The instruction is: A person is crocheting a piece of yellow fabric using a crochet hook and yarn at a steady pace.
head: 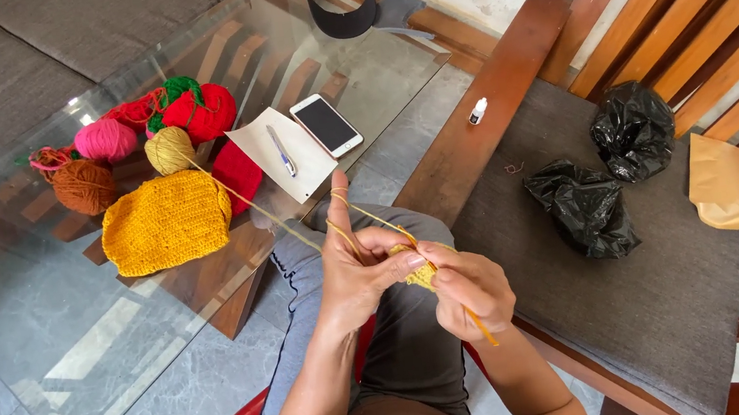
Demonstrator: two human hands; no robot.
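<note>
Left hand [355,272] is pinching a small yellow crochet piece [420,276] over the lap, index finger raised with mustard yarn [264,211] looping over it. Right hand [469,288] is closing around an orange crochet hook [479,325], touching the piece. Yarn is running back to the mustard ball [169,150] on the glass table [37,312].

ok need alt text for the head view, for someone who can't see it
Seen from above, a seated person crochets a small yellow piece: the left hand holds it with yarn over a raised finger, the right hand works a hook. Yarn balls, a yellow crocheted square and a phone lie on a glass table.
</note>
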